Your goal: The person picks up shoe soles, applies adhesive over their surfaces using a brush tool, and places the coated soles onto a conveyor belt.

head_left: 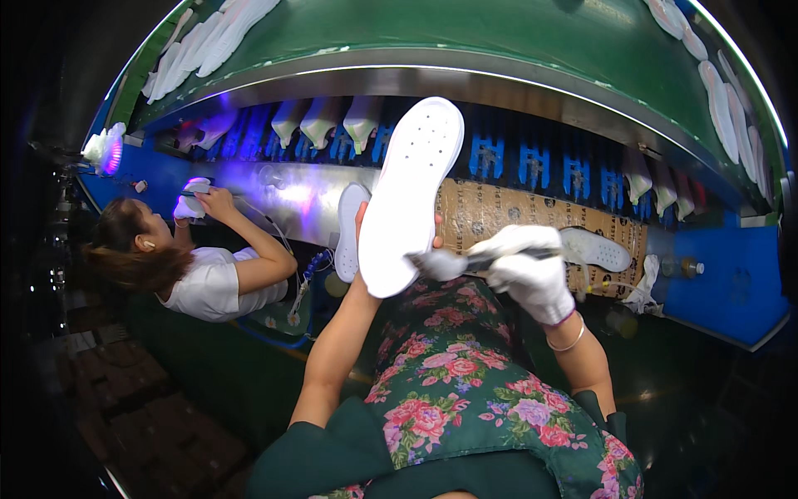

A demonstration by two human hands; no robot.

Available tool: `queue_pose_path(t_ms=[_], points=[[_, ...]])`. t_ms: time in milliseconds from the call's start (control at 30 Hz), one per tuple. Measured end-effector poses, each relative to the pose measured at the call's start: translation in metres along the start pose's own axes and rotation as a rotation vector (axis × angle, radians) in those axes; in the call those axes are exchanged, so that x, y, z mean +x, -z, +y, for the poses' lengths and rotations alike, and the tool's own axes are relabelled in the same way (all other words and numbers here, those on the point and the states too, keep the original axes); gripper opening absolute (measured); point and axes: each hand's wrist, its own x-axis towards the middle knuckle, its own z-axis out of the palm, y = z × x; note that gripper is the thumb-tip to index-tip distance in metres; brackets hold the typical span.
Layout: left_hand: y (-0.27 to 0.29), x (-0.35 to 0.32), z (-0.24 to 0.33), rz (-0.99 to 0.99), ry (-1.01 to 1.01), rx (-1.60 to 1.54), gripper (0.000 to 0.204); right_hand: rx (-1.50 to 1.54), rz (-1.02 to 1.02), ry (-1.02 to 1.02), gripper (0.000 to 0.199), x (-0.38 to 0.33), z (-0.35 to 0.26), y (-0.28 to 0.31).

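Observation:
A white shoe sole (406,200) stands upright in front of me, its upper end dotted with small holes. My bare left hand (437,233) grips it from behind, and only fingertips show at the two edges. My right hand (532,279), in a white glove, is closed round the handle of a brush (445,265). The slightly blurred brush head meets the lower right edge of the sole. Behind my right hand another white sole (597,250) lies on printed brown cardboard (499,208). To the left of the held sole rests one more sole (349,231).
A green conveyor belt (465,33) carries several white soles along its ends. Below it, shoe uppers (362,121) hang among blue holders (534,162). A co-worker (220,279) handles a white shoe part at left. A bottle (690,267) and crumpled cloth (644,289) are at right.

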Motion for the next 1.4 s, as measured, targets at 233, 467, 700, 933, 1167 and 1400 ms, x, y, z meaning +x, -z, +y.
queue_pose_path(t_ms=[233, 467, 700, 933, 1167, 1400], points=[[-0.032, -0.013, 0.002, -0.276, 0.03, -0.419, 0.076, 0.782, -0.032, 0.217, 0.017, -0.011, 0.03, 0.059], [-0.048, -0.018, -0.001, -0.381, 0.033, -0.614, 0.07, 0.829, 0.092, 0.198, 0.018, -0.016, 0.045, 0.063], [-0.06, -0.025, 0.003, -0.464, 0.048, -0.704, 0.073, 0.756, 0.24, 0.119, 0.019, -0.01, 0.057, 0.059], [-0.062, -0.031, 0.051, -0.619, -0.017, -0.155, 0.111, 0.711, 0.268, 0.133, 0.018, -0.008, 0.07, 0.056], [-0.103, 0.051, 0.148, -0.676, -0.122, 0.043, 0.1, 0.605, 0.36, 0.045, 0.02, -0.009, 0.085, 0.059], [-0.088, 0.135, 0.164, -0.13, -0.325, -0.239, 0.084, 0.459, 0.448, -0.024, 0.016, 0.001, 0.101, 0.045]])
